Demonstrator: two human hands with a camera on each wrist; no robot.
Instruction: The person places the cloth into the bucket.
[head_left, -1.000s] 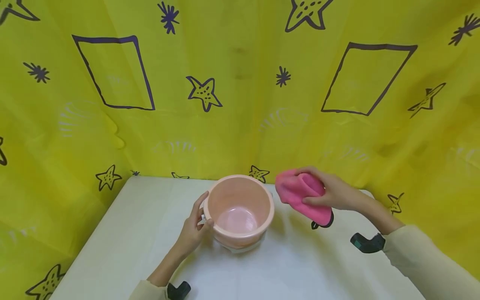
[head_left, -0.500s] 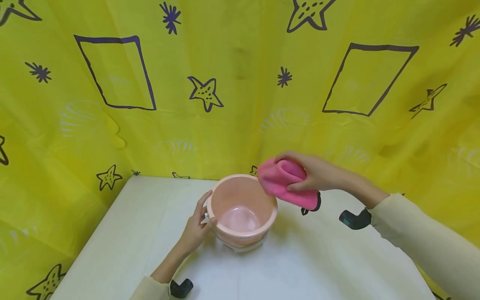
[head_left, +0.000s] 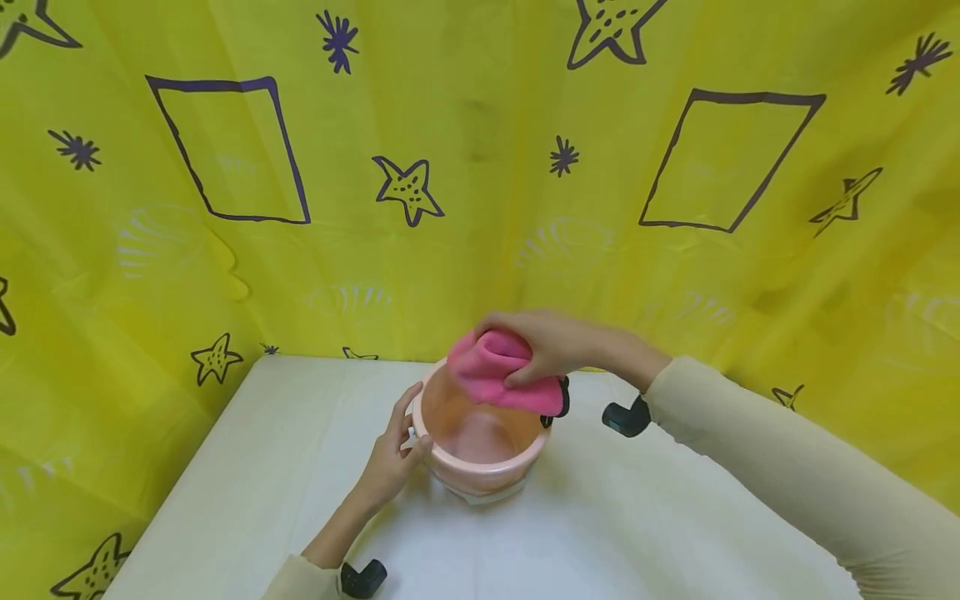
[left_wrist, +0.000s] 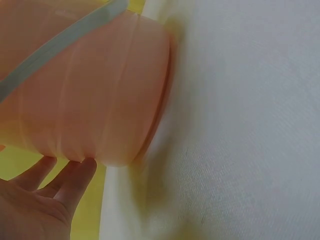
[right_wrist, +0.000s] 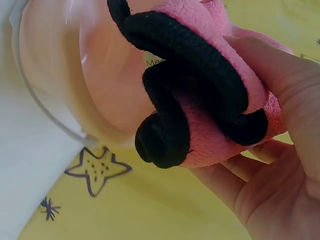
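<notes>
A light pink plastic bucket (head_left: 480,475) stands upright on the white table, its mouth facing up. My left hand (head_left: 390,458) holds its left side, thumb near the front of the rim and fingers along the outer wall. In the left wrist view, fingertips (left_wrist: 85,172) touch the bucket wall. My right hand (head_left: 555,342) grips a bunched pink towel (head_left: 495,371) over the bucket's mouth, hiding the far right of the rim. The right wrist view shows the towel's black edging (right_wrist: 185,42) folded over itself, its pile fluffy.
A pale handle (left_wrist: 60,45) lies across the outside of the bucket. The white tabletop (head_left: 300,467) runs back to a yellow curtain (head_left: 480,250) printed with starfish and shells, which also hangs along both sides.
My right hand has carried the towel leftward, from right of the bucket to above its mouth. The left hand keeps its hold; the bucket has barely shifted.
</notes>
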